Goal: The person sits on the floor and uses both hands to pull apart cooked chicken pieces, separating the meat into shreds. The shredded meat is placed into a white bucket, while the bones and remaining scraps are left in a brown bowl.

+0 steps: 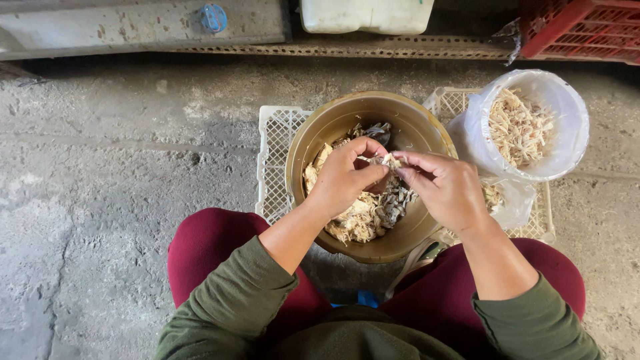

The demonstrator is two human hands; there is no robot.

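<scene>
A brass-coloured round bowl [320, 133] rests on a white plastic lattice crate [275, 150] in front of my knees. Pale shredded pieces and dark grey scraps [373, 213] lie heaped in the bowl. My left hand [343, 177] and my right hand [443, 187] meet above the bowl, fingertips pinching one small pale piece [388, 160] between them. Both hands grip it from opposite sides. To the right stands a white bucket lined with a clear bag [567, 143], holding pale shreds [519, 127].
Rough concrete floor [120, 200] spreads to the left. A red plastic crate [587, 27] sits at the top right, a white container [367, 15] at top centre, and a blue cap [213, 18] on a concrete ledge. A second clear bag [513, 203] lies by the bucket.
</scene>
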